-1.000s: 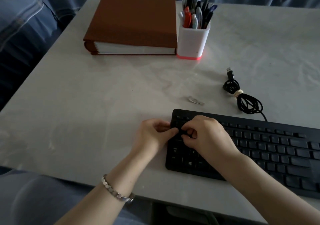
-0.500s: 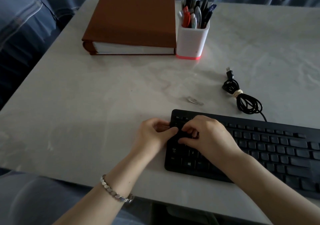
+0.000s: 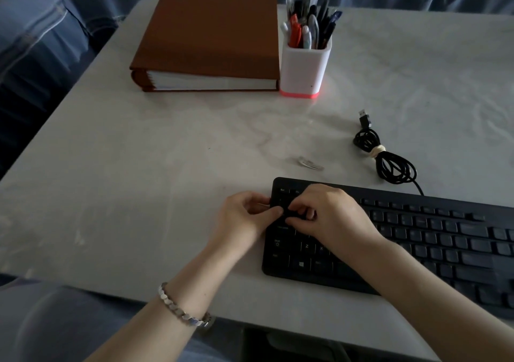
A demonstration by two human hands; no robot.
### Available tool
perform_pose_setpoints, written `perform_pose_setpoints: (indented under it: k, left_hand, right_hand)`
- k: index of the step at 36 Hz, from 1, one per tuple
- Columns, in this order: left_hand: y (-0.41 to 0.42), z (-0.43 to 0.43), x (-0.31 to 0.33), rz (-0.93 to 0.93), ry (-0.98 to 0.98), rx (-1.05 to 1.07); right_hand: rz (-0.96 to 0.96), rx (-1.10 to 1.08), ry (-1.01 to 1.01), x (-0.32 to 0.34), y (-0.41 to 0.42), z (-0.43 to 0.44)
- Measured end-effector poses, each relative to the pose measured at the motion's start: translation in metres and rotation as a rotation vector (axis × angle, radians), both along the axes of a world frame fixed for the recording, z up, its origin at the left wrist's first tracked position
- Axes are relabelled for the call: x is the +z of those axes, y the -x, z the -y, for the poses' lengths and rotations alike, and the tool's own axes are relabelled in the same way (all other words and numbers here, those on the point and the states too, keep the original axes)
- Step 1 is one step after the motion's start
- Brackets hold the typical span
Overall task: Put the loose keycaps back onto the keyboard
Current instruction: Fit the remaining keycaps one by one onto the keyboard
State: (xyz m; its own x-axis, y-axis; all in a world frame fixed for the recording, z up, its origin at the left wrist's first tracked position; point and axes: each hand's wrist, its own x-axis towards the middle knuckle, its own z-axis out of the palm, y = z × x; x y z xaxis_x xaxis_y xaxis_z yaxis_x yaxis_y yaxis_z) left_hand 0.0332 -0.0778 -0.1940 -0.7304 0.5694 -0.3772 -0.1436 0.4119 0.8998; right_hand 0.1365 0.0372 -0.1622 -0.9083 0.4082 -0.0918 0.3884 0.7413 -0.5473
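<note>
I see seating step in hand. Right hand (image 3: pixel 331 217) fingers curled, pinching small black keycap (image 3: pixel 288 213) over upper-left keys of flat black plastic keyboard (image 3: pixel 445 239). Left hand (image 3: pixel 244 218) curled, thumb beside it; grip I cannot tell. Next, I judge: align over stem, press straight down.

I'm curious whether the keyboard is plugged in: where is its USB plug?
In the head view, the USB plug lies loose on the table, right of the pen holder, at the far end of the coiled cable beyond the keyboard.
</note>
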Motion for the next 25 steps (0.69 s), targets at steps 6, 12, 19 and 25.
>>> perform_pose_setpoints:
  k: [6, 12, 19, 25]
  left_hand:
    - [0.001, 0.000, -0.002, 0.010, 0.003, -0.001]
    - [-0.001, -0.002, -0.003, -0.044, 0.039, 0.004]
    - [-0.001, -0.004, -0.002, -0.143, 0.091, -0.012]
    - [-0.004, -0.004, -0.003, -0.226, 0.113, -0.013]
  right_hand:
    - [-0.010, 0.028, 0.010, 0.002, 0.003, -0.002]
    - [-0.013, -0.007, 0.002, 0.001, 0.003, 0.000]
    - [0.022, -0.087, 0.010, -0.001, 0.005, 0.005]
    - [-0.009, -0.158, 0.019, -0.005, 0.003, 0.010]
